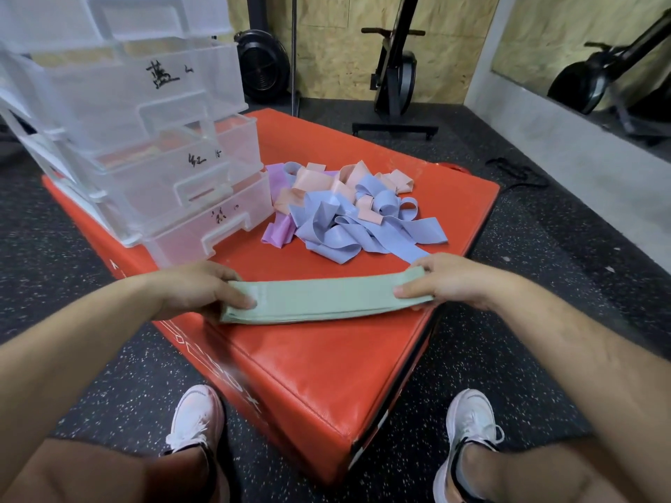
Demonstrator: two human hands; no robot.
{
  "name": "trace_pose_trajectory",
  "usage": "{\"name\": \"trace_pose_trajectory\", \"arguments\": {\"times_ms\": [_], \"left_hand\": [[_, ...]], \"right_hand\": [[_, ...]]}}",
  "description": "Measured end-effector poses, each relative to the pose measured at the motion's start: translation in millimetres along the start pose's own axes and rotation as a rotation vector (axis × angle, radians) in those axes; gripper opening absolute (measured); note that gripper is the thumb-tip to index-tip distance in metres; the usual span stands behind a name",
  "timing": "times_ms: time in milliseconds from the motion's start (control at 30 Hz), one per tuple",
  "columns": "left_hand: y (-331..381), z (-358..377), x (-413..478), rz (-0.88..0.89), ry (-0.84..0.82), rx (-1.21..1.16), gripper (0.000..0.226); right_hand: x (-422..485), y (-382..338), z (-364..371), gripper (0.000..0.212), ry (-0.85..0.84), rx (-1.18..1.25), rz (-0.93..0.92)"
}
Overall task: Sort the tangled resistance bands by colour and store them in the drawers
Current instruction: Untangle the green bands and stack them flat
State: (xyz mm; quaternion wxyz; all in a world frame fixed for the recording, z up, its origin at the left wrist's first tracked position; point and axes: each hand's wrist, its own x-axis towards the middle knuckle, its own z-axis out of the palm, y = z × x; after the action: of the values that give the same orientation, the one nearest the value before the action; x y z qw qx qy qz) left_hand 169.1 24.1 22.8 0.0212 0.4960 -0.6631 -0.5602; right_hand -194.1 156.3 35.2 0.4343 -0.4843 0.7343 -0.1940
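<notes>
— While the speckled black floor (544, 248) runs all around, what sits in the middle of it?

— A red padded box (326, 375), set corner-on toward the person, with everything else resting on its top.

— And the biggest thing up there?

— A clear plastic drawer unit (120, 114) at the far left. Its lower drawers stand out in steps, each front marked in black handwriting I can't read.

— Where are the resistance bands?

— Most lie in a tangled pile (348, 212) just right of the drawers, on the far half of the box. The near side of it is mostly blue bands (337, 237) and the far side mostly peach bands (316, 179). A purple band (277, 230) lies at the left edge, beside the bottom drawer (210, 226).

— Is any colour separate?

— Yes. A flat stack of green bands (326, 297) lies crosswise on the box, nearer the person than the pile and apart from it.

— What about the hands?

— The left hand (196, 288) pinches the stack's left end, thumb on top and fingers tucked under. The right hand (454, 281) pinches the right end the same way, by the box's right edge.

— Anything smaller?

— A white left shoe (196, 415) and a white right shoe (470, 419) stand on the floor, one on each side of the box's near corner.
</notes>
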Motion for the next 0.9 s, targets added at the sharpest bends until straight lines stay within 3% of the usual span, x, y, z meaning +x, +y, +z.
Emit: {"name": "trace_pose_trajectory", "arguments": {"times_ms": [233,367,500,667,800,900], "left_hand": [[3,12,5,-0.086,0.099,-0.019,0.050],[3,20,5,-0.133,0.033,-0.223,0.038],[5,36,4,-0.096,0.051,-0.301,0.037],[-3,41,0,-0.056,0.095,-0.306,0.039],[-3,38,-2,-0.008,0.143,-0.196,0.043],[4,33,-2,0.010,0.173,-0.100,0.030]], "right_hand": [[7,-17,16,0.041,0.223,-0.064,0.064],[-8,-51,24,0.054,0.503,-0.367,-0.127],[-20,-90,55,0.051,0.645,-0.432,-0.386],[-17,-120,101,0.037,0.507,-0.723,-0.455],[-16,-136,95,0.023,0.428,-0.832,-0.318],[-16,-140,50,0.012,0.394,-0.826,-0.210]]}}
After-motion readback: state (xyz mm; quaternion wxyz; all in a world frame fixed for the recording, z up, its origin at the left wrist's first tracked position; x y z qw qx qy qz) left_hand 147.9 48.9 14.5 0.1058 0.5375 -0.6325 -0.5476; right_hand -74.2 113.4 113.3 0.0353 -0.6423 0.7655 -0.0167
